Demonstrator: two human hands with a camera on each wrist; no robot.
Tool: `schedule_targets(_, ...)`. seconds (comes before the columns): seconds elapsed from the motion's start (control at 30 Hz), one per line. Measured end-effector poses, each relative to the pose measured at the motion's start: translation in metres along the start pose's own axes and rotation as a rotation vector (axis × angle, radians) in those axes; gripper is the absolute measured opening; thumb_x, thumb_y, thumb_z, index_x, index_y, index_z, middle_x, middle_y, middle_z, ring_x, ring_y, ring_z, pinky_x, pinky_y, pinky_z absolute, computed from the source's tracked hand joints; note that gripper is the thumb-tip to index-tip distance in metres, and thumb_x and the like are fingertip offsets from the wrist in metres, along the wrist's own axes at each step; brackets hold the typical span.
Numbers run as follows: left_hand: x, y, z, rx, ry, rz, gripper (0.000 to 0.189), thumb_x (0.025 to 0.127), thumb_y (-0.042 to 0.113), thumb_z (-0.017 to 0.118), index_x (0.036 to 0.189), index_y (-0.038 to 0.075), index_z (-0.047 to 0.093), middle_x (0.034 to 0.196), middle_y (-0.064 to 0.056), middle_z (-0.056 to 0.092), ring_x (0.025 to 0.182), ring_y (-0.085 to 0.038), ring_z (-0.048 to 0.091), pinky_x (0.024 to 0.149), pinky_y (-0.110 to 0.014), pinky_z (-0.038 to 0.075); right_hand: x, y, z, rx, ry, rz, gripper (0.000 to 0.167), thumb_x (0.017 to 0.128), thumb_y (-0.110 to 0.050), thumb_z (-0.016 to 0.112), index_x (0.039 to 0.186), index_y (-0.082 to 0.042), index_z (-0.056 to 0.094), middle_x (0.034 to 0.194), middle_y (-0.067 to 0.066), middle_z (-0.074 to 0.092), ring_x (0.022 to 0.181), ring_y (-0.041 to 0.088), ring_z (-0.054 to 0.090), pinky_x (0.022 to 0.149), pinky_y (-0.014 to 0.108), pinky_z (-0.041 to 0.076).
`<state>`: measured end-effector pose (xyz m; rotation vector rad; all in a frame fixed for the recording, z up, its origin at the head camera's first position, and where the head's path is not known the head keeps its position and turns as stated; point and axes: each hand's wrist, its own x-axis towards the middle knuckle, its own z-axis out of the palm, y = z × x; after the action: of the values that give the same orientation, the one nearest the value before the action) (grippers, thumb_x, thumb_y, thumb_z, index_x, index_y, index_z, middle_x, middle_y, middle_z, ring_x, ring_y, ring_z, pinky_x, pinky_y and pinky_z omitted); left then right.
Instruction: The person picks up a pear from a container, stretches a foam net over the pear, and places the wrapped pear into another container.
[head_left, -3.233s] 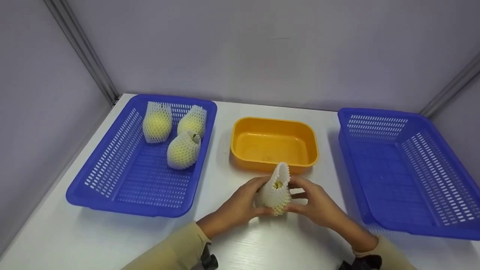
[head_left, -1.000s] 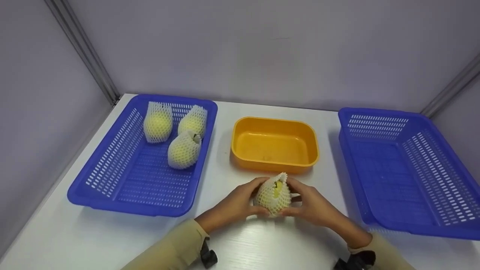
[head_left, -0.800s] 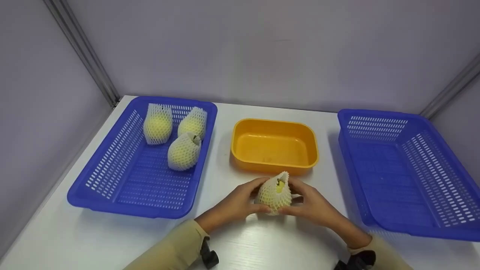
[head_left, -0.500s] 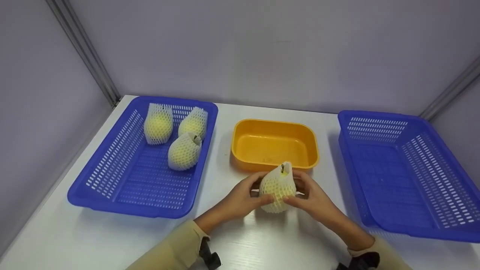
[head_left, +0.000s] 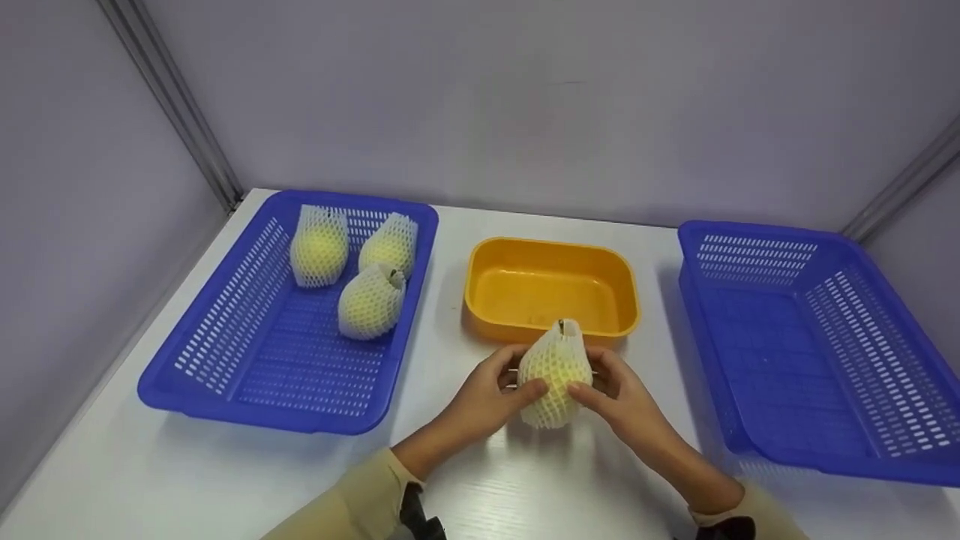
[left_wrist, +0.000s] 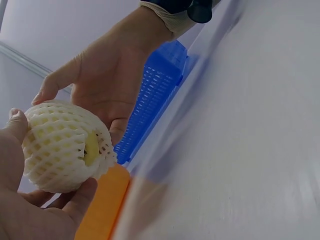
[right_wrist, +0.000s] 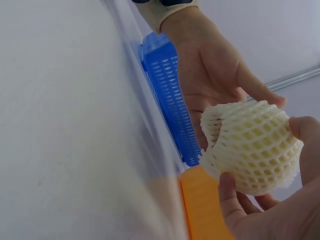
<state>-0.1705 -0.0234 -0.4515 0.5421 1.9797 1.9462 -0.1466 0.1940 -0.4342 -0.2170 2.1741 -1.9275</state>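
Note:
A yellow pear (head_left: 553, 381) in a white foam net is held between both hands, in front of the orange tub and slightly above the table. My left hand (head_left: 480, 397) grips its left side, thumb across the front and fingers behind. On the opposite side my right hand (head_left: 628, 397) does the same. The pear's stem points up and away, at the net's open end. In the left wrist view the netted pear (left_wrist: 60, 145) shows some bare yellow skin through that opening. The right wrist view shows the pear's netted side (right_wrist: 255, 150), fingertips pressing it.
On the left, a blue perforated basket (head_left: 262, 420) holds three netted pears (head_left: 372, 301) towards its back and right. An orange tub (head_left: 551, 326) stands behind my hands. Another blue basket (head_left: 765, 352) stands on the right, and grey walls rise behind the white table (head_left: 510, 487).
Both hands have lifted the pear off the table and tilted it more upright. The thumbs have shifted up from its lower edge onto its front. Baskets and tub stay put.

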Motion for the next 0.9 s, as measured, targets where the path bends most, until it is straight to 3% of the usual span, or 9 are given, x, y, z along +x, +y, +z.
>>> schedule_targets(0.33,0.0010,0.0010,0.0010,-0.023,0.023,-0.019,0.080,0.091,0.053,0.071,0.147,0.001,0.046,0.134,-0.013,0.058,0.119,-0.024,0.062,0.095,-0.033,0.056,0.0019,0.0037,0.0007,-0.019,0.033,-0.066,0.061,0.095,-0.005,0.070,0.148,0.004,0.042,0.138,0.019,0.054,0.121,0.028,0.057,0.094,0.030,0.054)
schedule_targets(0.53,-0.0008,0.0038,-0.0016,-0.044,0.042,0.025,0.079,0.092,0.053,0.069,0.144,-0.002,0.047,0.133,-0.015,0.057,0.121,-0.026,0.060,0.097,-0.034,0.054,0.0011,0.0025,-0.0008,0.005,0.089,-0.053,0.057,0.094,-0.002,0.070,0.145,0.002,0.045,0.135,0.017,0.056,0.115,0.026,0.060,0.091,0.029,0.056)
schedule_targets(0.7,0.0000,0.0050,-0.0050,-0.137,0.124,0.058,0.045,0.106,0.027,0.056,0.136,-0.007,0.051,0.127,-0.017,0.059,0.113,-0.025,0.062,0.094,-0.039,0.056,0.0019,0.0037,-0.0044,0.082,0.146,-0.075,0.036,0.098,0.002,0.064,0.131,0.004,0.050,0.125,0.015,0.059,0.105,0.027,0.065,0.084,0.035,0.060)
schedule_targets(0.8,0.0007,0.0041,-0.0052,-0.173,0.168,0.073,0.034,0.105,0.013,0.057,0.131,-0.008,0.051,0.124,-0.017,0.060,0.107,-0.022,0.061,0.090,-0.039,0.058,0.0015,0.0054,-0.0045,0.096,0.153,-0.102,0.029,0.101,0.000,0.061,0.128,0.005,0.051,0.121,0.015,0.061,0.104,0.027,0.066,0.084,0.038,0.060)
schedule_targets(0.9,0.0004,0.0021,-0.0044,-0.138,0.173,0.088,0.039,0.101,0.010,0.064,0.133,-0.008,0.050,0.127,-0.017,0.058,0.110,-0.023,0.059,0.091,-0.036,0.056,0.0002,0.0068,-0.0026,0.104,0.128,-0.123,0.035,0.101,-0.001,0.059,0.134,0.006,0.049,0.124,0.015,0.062,0.109,0.026,0.064,0.089,0.036,0.059)
